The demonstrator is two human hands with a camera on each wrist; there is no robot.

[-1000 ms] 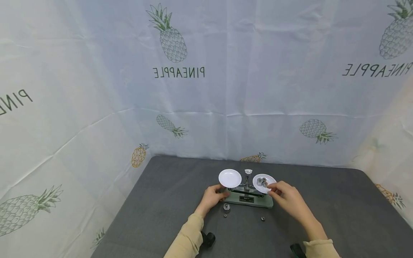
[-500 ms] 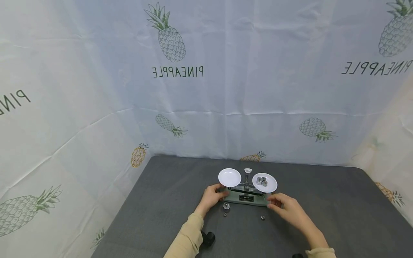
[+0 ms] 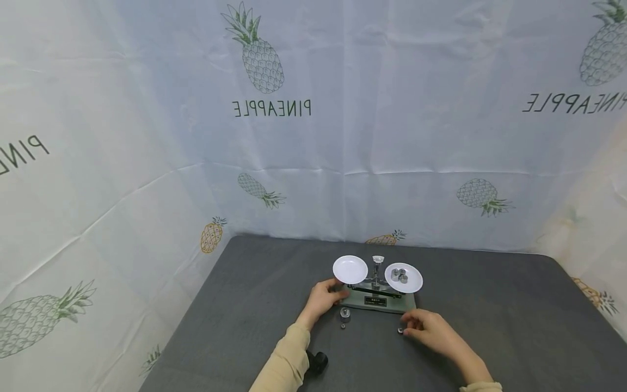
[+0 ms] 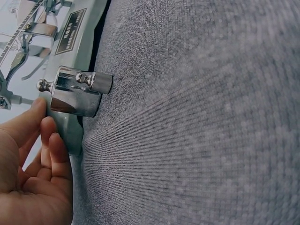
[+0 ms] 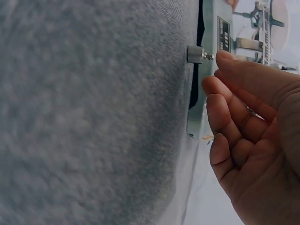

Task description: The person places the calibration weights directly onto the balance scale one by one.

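A green balance scale [image 3: 377, 302] with two white pans stands on the table. My left hand [image 3: 320, 300] grips the left end of its base, thumb on top, as the left wrist view shows. My right hand [image 3: 431, 330] is in front of the base's right end, beside a small metal weight [image 3: 400, 330]. In the right wrist view, the thumb tip is close to the knob of that weight [image 5: 195, 54]; the fingers are loosely bent, and no grip shows. Three metal weights [image 3: 395, 274] sit together on the right pan [image 3: 415, 281]. The left pan [image 3: 350, 269] holds nothing.
Near the left hand stand a large metal weight [image 3: 345, 314] and a smaller weight [image 3: 343, 326], in front of the base. A dark grey cloth [image 3: 274, 283] covers the table. A pineapple-print curtain [image 3: 313, 207] hangs behind and at both sides.
My right hand has come away from the right pan, down and toward me, past the base's end to the small weight. The left hand has stayed at the base.
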